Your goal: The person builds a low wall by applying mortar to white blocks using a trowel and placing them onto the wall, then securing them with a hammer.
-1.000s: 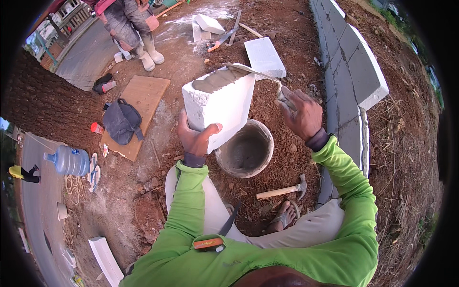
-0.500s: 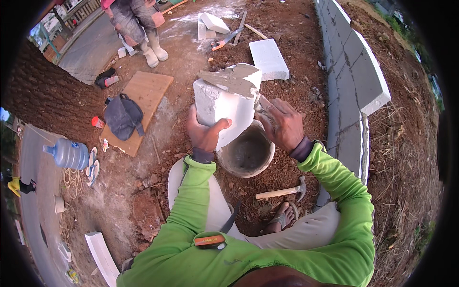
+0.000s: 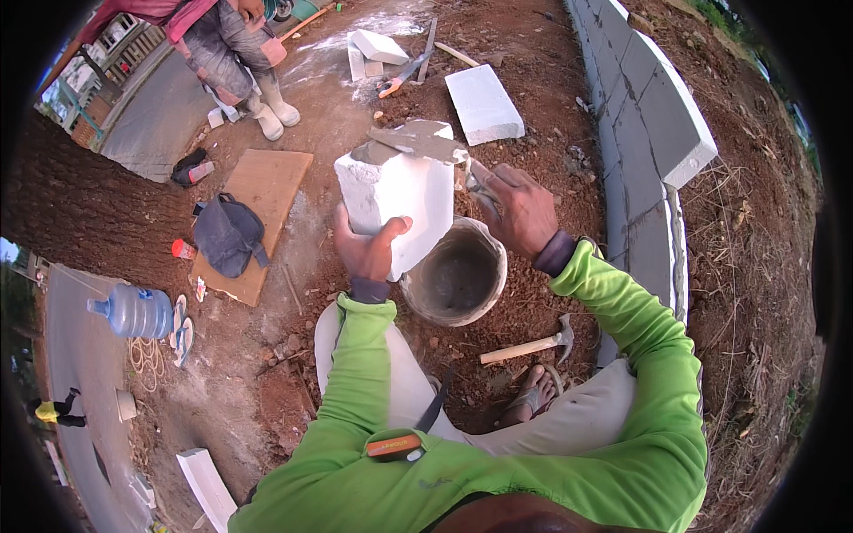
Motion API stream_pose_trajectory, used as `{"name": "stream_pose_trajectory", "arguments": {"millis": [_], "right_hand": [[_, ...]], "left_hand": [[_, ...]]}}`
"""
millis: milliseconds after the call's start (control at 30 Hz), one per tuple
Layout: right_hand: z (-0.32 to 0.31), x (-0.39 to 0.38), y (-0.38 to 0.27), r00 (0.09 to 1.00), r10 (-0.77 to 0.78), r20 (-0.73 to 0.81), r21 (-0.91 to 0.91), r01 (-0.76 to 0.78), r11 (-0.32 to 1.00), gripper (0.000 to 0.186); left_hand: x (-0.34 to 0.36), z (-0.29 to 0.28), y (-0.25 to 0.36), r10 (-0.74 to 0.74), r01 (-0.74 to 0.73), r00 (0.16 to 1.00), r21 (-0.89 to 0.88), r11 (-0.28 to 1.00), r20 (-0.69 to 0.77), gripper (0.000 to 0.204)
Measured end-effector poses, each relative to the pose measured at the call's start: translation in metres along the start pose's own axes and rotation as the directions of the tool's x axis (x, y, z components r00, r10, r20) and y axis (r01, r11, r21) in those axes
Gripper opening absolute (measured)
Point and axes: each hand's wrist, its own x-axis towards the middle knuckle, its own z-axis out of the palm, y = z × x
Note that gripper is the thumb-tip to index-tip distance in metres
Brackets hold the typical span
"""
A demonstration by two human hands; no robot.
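My left hand (image 3: 366, 246) grips a white lightweight block (image 3: 400, 197) by its near lower side, thumb across its front face. The block is tilted above the bucket (image 3: 501, 266), which has a thick mortar-crusted rim and grey inside. In my right hand (image 3: 517, 211) is a trowel, its handle mostly hidden by my fingers. The trowel's mortar-smeared blade (image 3: 422, 144) lies along the block's upper end, pointing left. Grey mortar sits by the blade on that end.
A claw hammer (image 3: 524, 349) lies near my sandalled foot. Beyond are another white block (image 3: 484, 105) and an orange-handled saw (image 3: 404, 75). A block wall (image 3: 649, 115) runs along the right. Leftward are a board (image 3: 280, 178), a backpack (image 3: 229, 233), and a person's boots (image 3: 271, 115).
The block and my left hand have shifted a little left, off the bucket's rim. The trowel blade now lies more level along the block's top. The view has shifted slightly.
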Motion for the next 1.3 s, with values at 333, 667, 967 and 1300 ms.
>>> {"name": "stream_pose_trajectory", "arguments": {"millis": [333, 667, 967, 1300], "right_hand": [[-0.007, -0.093, 0.033, 0.925, 0.178, 0.334, -0.022, -0.182, 0.983, 0.04], [0.06, -0.084, 0.023, 0.577, 0.133, 0.806, -0.069, -0.132, 0.989, 0.031], [-0.039, -0.056, 0.05, 0.907, 0.04, 0.42, 0.764, -0.377, 0.523, 0.114], [-0.128, -0.088, 0.029, 0.809, 0.553, -0.197, 0.511, -0.397, 0.763, 0.126]], "left_hand": [[0.017, -0.023, -0.009, 0.061, -0.064, 0.993, -0.021, 0.998, -0.104, 0.061], [0.02, -0.028, 0.004, 0.07, -0.065, 0.981, -0.029, 0.997, 0.182, 0.074], [0.0, 0.002, 0.032, -0.051, 0.068, 0.855, -0.015, 0.998, 0.516, 0.09], [-0.057, 0.149, 0.072, 0.072, 0.008, 0.913, -0.193, 0.981, 0.401, 0.069]]}}
